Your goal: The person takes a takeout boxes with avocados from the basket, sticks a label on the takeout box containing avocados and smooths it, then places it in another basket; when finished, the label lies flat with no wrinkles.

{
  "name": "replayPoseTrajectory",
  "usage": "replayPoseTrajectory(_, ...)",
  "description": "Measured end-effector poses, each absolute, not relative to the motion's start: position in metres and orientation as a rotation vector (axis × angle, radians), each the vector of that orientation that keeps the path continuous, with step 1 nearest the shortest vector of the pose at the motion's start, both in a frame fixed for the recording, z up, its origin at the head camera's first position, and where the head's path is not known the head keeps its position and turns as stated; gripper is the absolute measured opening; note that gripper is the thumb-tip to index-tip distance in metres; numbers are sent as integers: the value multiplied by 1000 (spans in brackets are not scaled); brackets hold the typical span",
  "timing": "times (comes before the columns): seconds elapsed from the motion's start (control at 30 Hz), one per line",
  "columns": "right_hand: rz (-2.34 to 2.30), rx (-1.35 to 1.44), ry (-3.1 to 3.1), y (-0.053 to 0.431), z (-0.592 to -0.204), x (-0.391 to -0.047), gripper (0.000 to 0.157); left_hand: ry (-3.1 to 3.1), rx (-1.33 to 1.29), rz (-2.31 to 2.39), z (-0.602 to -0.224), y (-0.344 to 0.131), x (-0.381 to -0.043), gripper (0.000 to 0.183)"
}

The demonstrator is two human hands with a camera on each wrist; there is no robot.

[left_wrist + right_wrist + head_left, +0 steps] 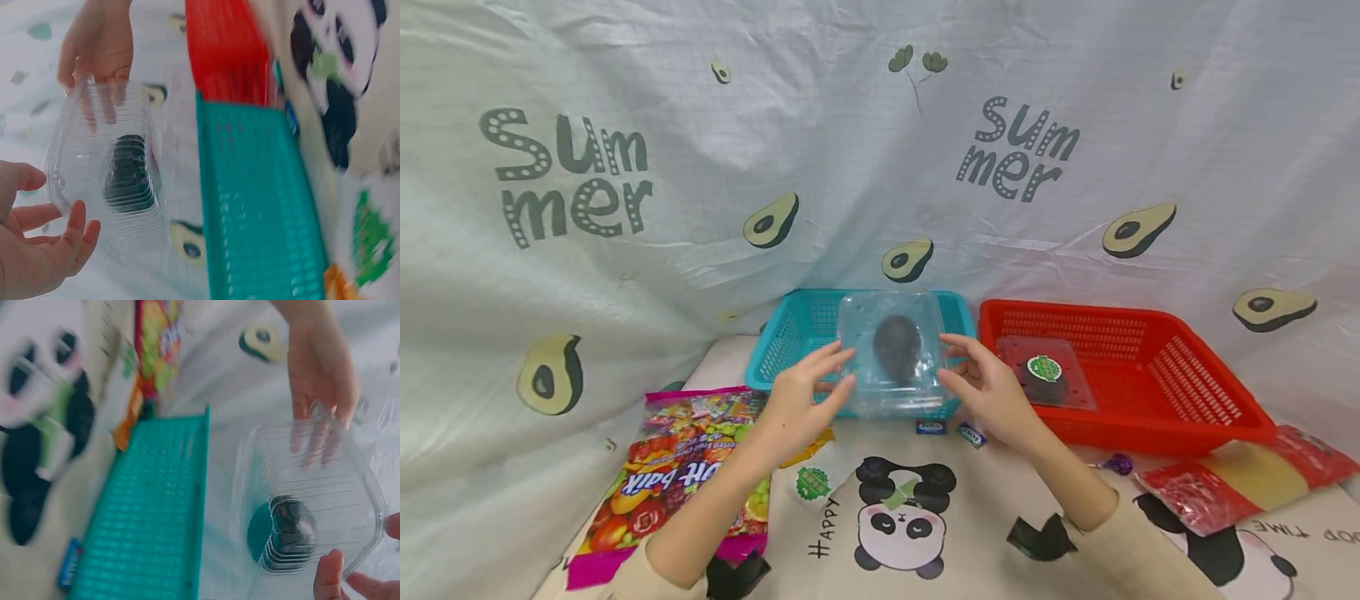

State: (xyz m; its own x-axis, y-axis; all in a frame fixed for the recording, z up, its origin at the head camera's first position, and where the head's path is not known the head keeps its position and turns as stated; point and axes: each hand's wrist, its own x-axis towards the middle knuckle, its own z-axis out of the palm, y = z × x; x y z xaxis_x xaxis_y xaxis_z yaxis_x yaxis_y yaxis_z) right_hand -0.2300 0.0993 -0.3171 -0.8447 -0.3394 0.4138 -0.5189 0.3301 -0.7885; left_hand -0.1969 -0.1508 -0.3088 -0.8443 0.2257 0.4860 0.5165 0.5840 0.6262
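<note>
A clear plastic box hangs in the air over the front of the turquoise basket. Through its ribbed walls a dark oval thing shows inside; its kind cannot be told. My left hand holds the box by its left side, thumb and fingers at the edge. At the opposite side my right hand grips it the same way. In the left wrist view the rim of the box lies between the left thumb and fingers.
To the right stands a red basket with another clear box under a green-white label. A colourful candy bag lies at the left, a red-and-yellow packet at the right. Small blue wrappers and a purple candy lie in front.
</note>
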Motion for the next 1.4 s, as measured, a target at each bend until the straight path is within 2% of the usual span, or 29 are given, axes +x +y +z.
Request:
replayPoseTrajectory(0.23, 1524, 837, -2363, 130, -348, -170, 47, -2386, -761, -1216, -352, -129, -152, 36)
replayPoseTrajectory(0.4, 1545, 900, -2263, 141, -376, -150, 51, -2331, -897, -1163, -381, -117, -136, 34)
replayPoseTrajectory(0.87, 1636, 836, -2380, 148, -435, -163, 51, -2487, -933, -1477, -424, -119, -147, 38)
replayPoseTrajectory(1.1, 1736, 834, -2343, 152, -447, -168, 47, -2481, -945, -1451, -423, -122, -150, 40)
replayPoseTrajectory(1.2, 1783, 857, -2269, 152, -450, -169, 42, -2523, -850, -1410, -416, -130, -155, 40)
replayPoseTrajectory(1.4, 1820, 816, -2190, 152, -454, -170, 37, -2732, -336, -1035, -408, -165, -177, 36)
